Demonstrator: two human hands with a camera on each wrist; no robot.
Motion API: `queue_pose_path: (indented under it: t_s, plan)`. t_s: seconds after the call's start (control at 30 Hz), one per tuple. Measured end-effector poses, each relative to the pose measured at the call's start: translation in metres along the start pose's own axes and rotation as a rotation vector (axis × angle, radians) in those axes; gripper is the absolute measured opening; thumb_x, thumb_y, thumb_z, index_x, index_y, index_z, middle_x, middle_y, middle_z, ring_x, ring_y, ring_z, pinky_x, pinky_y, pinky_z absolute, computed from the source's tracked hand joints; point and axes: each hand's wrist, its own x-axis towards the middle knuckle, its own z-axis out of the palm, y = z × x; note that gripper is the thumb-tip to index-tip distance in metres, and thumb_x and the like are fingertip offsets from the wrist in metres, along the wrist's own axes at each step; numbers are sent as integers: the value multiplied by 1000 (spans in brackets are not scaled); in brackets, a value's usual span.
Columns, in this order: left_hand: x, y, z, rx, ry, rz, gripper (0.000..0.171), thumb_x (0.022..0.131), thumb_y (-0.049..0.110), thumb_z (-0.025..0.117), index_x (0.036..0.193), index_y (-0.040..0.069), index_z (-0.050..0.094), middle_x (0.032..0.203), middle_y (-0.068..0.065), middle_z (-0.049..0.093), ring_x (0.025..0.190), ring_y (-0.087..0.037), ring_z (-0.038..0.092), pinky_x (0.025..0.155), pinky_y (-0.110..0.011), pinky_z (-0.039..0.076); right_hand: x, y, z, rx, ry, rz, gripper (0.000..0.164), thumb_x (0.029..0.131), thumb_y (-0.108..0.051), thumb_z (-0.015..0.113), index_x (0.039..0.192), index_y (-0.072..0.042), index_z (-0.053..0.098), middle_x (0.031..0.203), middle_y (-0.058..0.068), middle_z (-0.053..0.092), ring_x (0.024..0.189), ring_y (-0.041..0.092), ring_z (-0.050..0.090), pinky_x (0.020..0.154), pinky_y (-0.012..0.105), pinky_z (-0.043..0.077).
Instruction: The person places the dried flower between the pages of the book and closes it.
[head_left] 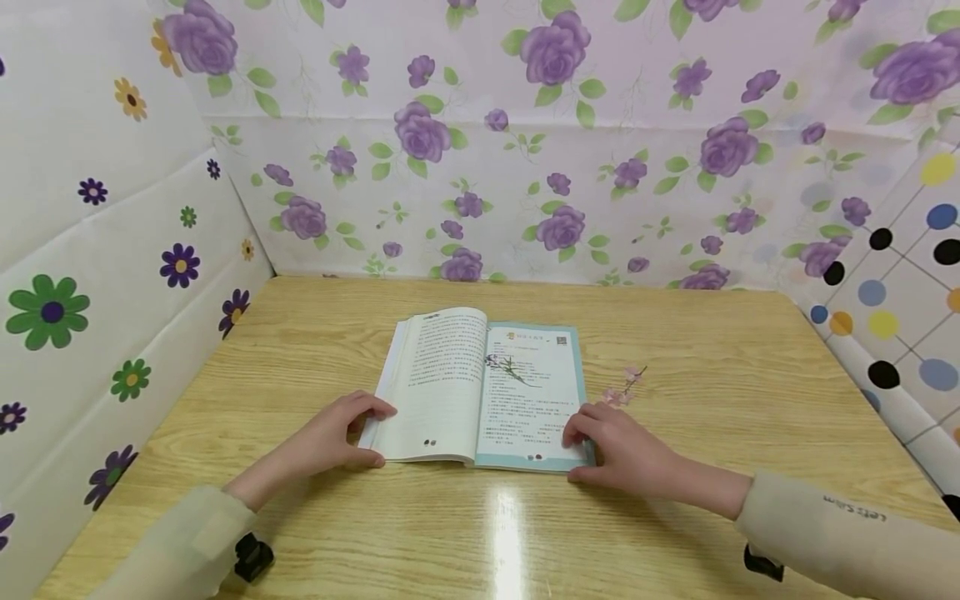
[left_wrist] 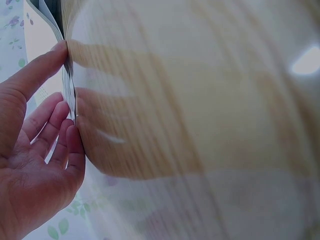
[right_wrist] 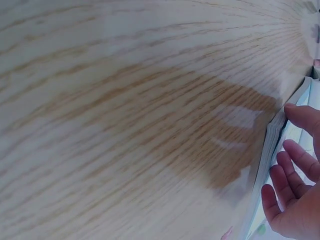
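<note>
An open book (head_left: 532,400) lies on the wooden table, its left-hand pages curving up toward the spine. My left hand (head_left: 322,446) holds its lower left corner, fingers over the left page and thumb at the bottom edge. At the lower right corner, my right hand (head_left: 630,454) holds the book the same way. Both wrist views show the thumbs and loosely bent fingers against the page edges (left_wrist: 68,92). Across the right page lies a thin sprig with purple flowers (head_left: 512,369). A pink flower sprig (head_left: 624,387) is on the table just right of the book.
The wooden table (head_left: 712,358) extends on all sides of the book. A rose-patterned sheet (head_left: 495,192) hangs behind it. A flower-patterned panel (head_left: 135,250) stands on the left, and a dotted panel (head_left: 900,308) on the right.
</note>
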Motion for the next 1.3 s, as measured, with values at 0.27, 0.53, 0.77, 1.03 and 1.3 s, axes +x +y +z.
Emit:
queue_pose_path:
  t_s: [0.27, 0.53, 0.77, 1.03, 1.3]
  plan:
    - [0, 2, 0, -1, 3, 5, 57, 73, 27, 88, 122, 13, 63, 111, -1, 59, 90, -17, 44, 76, -23, 35, 0, 0, -4, -22, 13, -20, 32, 74, -37, 86, 96, -22, 67, 95, -10, 61, 86, 7, 48, 81, 29, 44]
    - [0, 0, 0, 3, 10, 14, 57, 73, 28, 88, 122, 14, 63, 109, 0, 59, 89, -16, 44, 75, -23, 35, 0, 6, -6, -4, 19, -59, 28, 75, -36, 85, 96, -21, 74, 97, -9, 67, 89, 10, 56, 81, 28, 46]
    - [0, 0, 0, 1, 9, 16, 57, 73, 28, 88, 123, 14, 63, 110, 0, 59, 89, -17, 44, 75, -23, 35, 0, 9, -6, 5, -4, -73, 22, 78, -34, 83, 93, -23, 73, 97, -11, 67, 90, 8, 57, 82, 29, 48]
    - [0, 1, -1, 3, 10, 17, 58, 73, 28, 88, 123, 13, 63, 110, 0, 60, 89, -17, 44, 75, -23, 35, 2, 15, -11, 118, 19, -65, 13, 83, -13, 75, 93, -21, 75, 95, -11, 72, 89, 6, 63, 87, 35, 53]
    - [0, 1, -1, 2, 5, 11, 57, 73, 28, 88, 122, 13, 63, 110, 0, 60, 90, -17, 44, 76, -23, 35, 9, 33, -12, 116, 36, -43, 17, 85, -7, 73, 94, -22, 73, 99, -9, 71, 95, 11, 65, 84, 35, 55]
